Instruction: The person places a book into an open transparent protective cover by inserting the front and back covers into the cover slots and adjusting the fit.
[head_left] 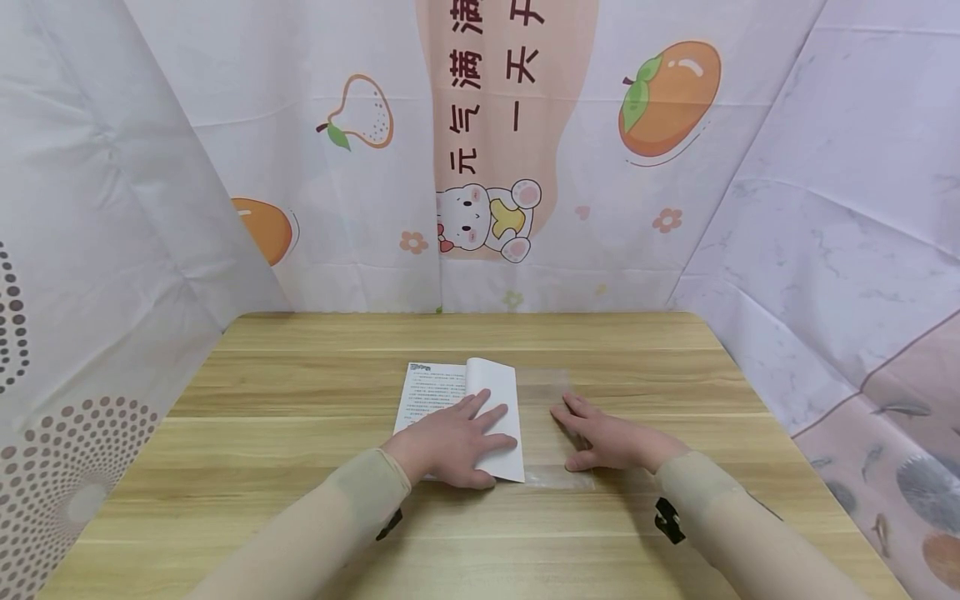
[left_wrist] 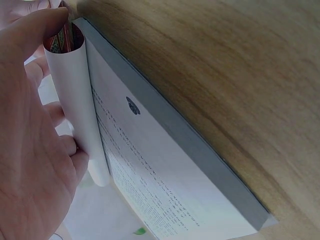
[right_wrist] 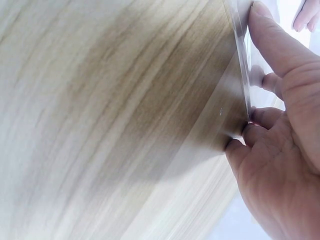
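Near the middle of the table lies a book with a printed page facing up. Its white-backed cover is bent over to the right, and in the left wrist view this cover forms a curl with a coloured pattern inside. My left hand rests on the cover with fingers spread. Right of the book, a clear plastic sheet lies on the wood. The fingers of my right hand touch it, thumb apart from the others. In the right wrist view the plastic's edge runs by the fingertips.
The wooden table carries the book and plastic sheet. Behind it hangs a white printed curtain with fruit and a cartoon animal. More fabric hangs at both sides. Black straps sit at the wrists.
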